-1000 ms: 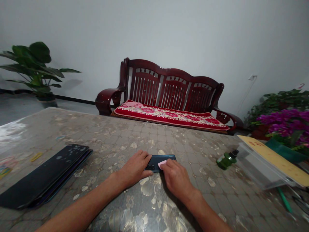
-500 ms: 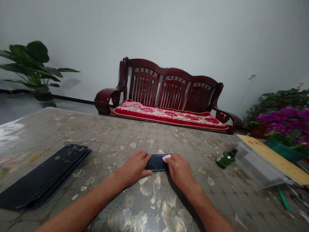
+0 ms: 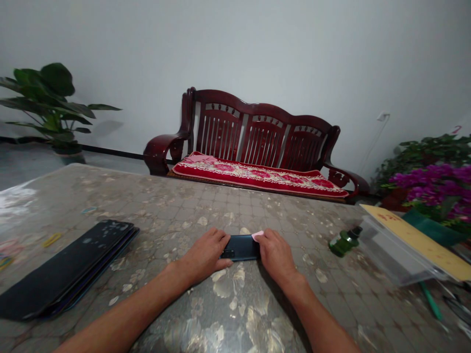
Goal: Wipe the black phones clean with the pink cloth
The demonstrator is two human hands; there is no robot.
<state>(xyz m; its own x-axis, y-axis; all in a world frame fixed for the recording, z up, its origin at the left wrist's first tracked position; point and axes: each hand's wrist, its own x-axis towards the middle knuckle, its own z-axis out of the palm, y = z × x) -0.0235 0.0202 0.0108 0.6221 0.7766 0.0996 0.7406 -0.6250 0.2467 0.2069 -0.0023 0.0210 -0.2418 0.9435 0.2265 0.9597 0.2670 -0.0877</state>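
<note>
A dark blue smartphone [image 3: 243,248] lies on the patterned tablecloth, back side up, with its camera block at the left end. My left hand [image 3: 206,251] grips that left end, thumb along the near edge and fingers at the far edge. At the phone's right end, my right hand [image 3: 275,254] is closed on a small pink cloth [image 3: 257,236]. Only a bit of the cloth shows past the fingertips, at the phone's far right corner. The rest of it is hidden under my hand.
A stack of dark flat panels [image 3: 69,267] lies left, near a yellow band [image 3: 51,239]. Rightward stand a green spray bottle [image 3: 344,242], a clear plastic box [image 3: 393,260] and purple flowers [image 3: 437,184]. Beyond the table [image 3: 206,206] is a wooden bench [image 3: 263,132].
My right hand has slid a little to the right and away from me with the pink cloth, uncovering more of the phone's back. The left hand and the phone have stayed in place.
</note>
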